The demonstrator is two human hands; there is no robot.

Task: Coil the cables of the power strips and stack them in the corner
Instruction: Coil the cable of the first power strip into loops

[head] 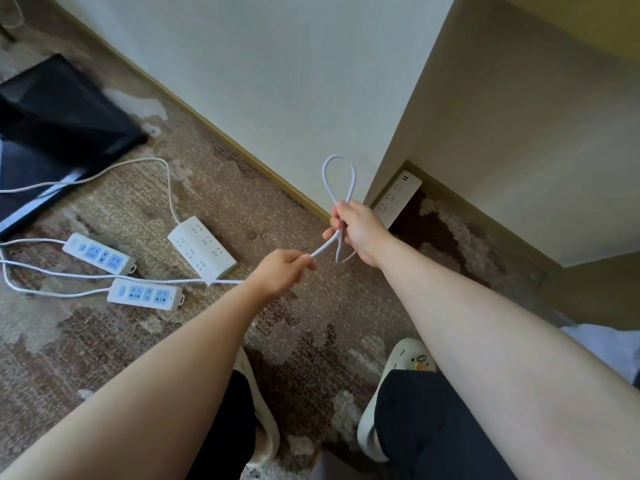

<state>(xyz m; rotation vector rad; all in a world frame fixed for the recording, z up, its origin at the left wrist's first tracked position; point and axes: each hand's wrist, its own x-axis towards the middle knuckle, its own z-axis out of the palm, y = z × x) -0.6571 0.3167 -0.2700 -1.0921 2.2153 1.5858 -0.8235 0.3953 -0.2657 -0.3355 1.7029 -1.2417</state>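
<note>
Slippers (401, 372), cream, one with a duck face on the toe, stand on patterned brown carpet (311, 358) at the bottom edge, below dark trouser legs.

Left hand (280, 273): fingers curled, pinching a white cable (323, 249) that runs taut up to the other hand; behind this hand the cable trails leftward low over the carpet.

Right hand (358, 225): closed round the same cable, gathering it; one loop (339, 174) stands up above the fist and a shorter bend hangs beneath it.

Wide white power strip (202, 251), two rows of sockets, lies on the carpet left of the hands, its lead curving up and away to the left.

Two narrow power strips with blue sockets: one (145, 294) nearer, one (98, 253) just beyond it, both flat on the carpet, their cords running off to the left.

Long white power strip (398, 199) lies on the floor in the corner, against the cabinet side (519, 133), partly hidden behind the right hand.

Black flat panel (62, 133) rests on the carpet at far left.

White wall (259, 64) with a yellowish skirting runs behind everything.
</note>
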